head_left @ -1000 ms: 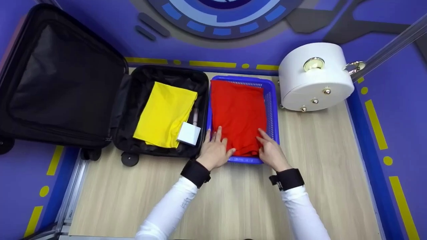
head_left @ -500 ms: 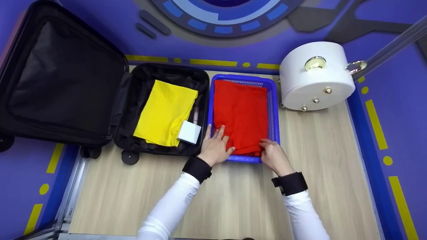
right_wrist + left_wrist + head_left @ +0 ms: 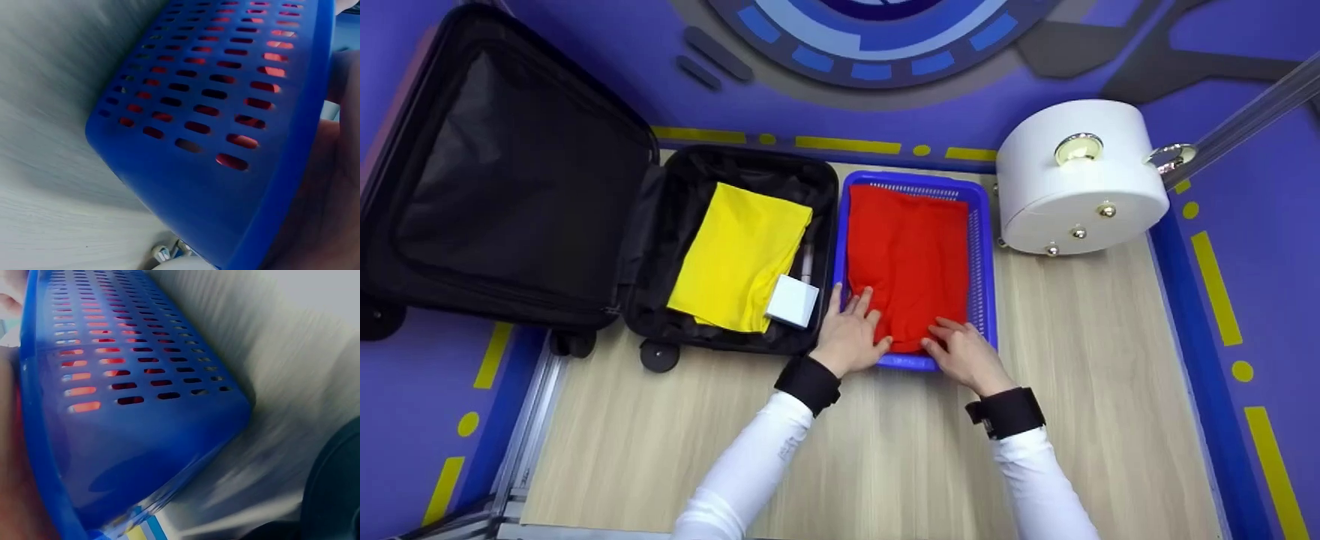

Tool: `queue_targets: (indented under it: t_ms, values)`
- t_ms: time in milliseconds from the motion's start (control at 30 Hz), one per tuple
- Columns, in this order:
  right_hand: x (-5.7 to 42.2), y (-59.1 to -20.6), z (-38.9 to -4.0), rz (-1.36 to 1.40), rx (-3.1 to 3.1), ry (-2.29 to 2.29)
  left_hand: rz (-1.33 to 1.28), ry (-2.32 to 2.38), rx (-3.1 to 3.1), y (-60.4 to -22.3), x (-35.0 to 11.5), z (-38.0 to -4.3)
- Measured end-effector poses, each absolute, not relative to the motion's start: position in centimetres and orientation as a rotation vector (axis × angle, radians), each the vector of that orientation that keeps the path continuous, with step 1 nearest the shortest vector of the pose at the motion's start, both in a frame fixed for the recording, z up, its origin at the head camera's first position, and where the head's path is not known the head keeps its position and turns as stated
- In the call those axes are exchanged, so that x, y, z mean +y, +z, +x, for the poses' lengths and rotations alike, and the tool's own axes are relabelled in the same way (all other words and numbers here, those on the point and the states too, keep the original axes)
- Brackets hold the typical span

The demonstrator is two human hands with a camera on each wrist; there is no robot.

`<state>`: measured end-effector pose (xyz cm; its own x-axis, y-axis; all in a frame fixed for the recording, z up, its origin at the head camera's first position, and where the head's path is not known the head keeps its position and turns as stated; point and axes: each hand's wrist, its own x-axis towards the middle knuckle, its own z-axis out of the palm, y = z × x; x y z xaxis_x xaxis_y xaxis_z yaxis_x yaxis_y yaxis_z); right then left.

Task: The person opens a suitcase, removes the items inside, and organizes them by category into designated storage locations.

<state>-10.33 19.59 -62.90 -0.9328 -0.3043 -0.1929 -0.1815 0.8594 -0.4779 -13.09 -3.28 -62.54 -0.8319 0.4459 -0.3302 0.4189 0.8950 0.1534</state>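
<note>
A folded red cloth (image 3: 910, 259) lies in a blue plastic basket (image 3: 984, 277) with slotted sides. With its fingers spread, my left hand (image 3: 849, 334) rests over the front left corner of the basket and touches the cloth. My right hand (image 3: 969, 355) touches the cloth's front right part with its fingertips, thumb pointing inward. In the left wrist view the basket's perforated wall (image 3: 112, 439) hides most of that hand. Red shows through the slots in the right wrist view, where the palm (image 3: 320, 208) lies beyond the basket's rim (image 3: 304, 152).
Left of the basket stands an open black suitcase (image 3: 652, 300) holding a folded yellow cloth (image 3: 739, 255), a small white box (image 3: 793, 301) and a slim pinkish tube (image 3: 808, 262). A white rounded case (image 3: 1072, 180) with gold-coloured knobs is at the back right, against the wall.
My right hand has shifted from the cloth's right edge inward along its front, its fingers loosening. The cloth's front right corner lies flatter. My left hand has stayed nearly in place.
</note>
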Motion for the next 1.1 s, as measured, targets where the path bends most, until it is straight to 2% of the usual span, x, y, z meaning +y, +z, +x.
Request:
queue_targets:
  t_ms: [333,567,767,1100]
  values:
    - [18.0,-61.3,-12.1,-0.435,2.833,-0.952,0.677,0.993,2.896,-60.8,-8.5,-13.7]
    - [13.8,-59.6,-14.7,-0.54,2.81,-1.173,0.357,1.345,2.982,-60.1,-14.8,-15.4]
    - [8.8,-58.9,-17.4,-0.537,2.686,-1.398,0.113,1.432,2.902,-59.6,-20.0,-17.3]
    - [-0.1,-59.5,-19.8,-0.294,2.323,-1.642,-0.218,1.119,2.774,-60.9,-26.1,-20.1]
